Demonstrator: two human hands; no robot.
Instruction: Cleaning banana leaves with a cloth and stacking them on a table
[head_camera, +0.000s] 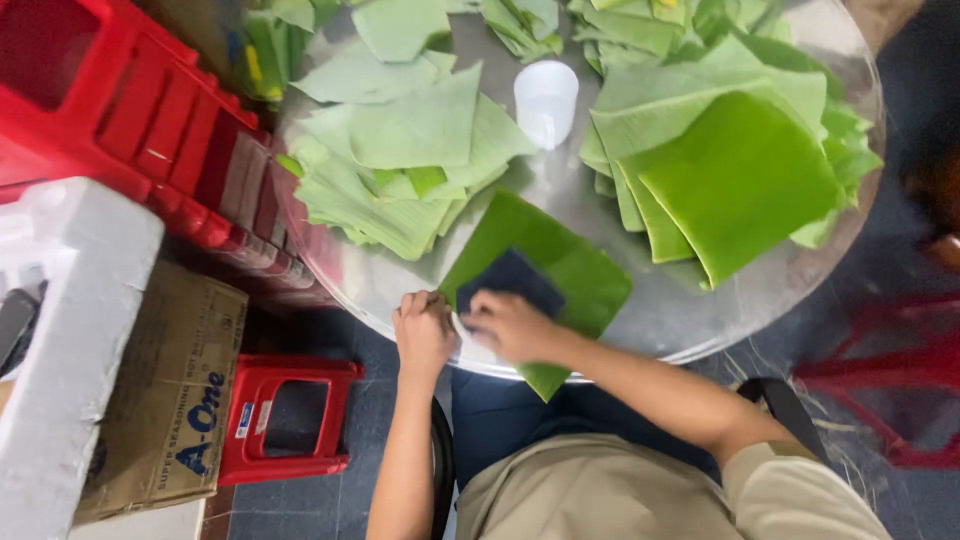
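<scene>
A right hand presses a dark blue cloth flat-fingered onto a green banana leaf; the curled left hand pins the leaf's near edge beside it.

Left hand curling into a loose fist, forearm reaching straight up from below, right hand pressing palm-down with fingers bent, right forearm angling in from the lower right
</scene>
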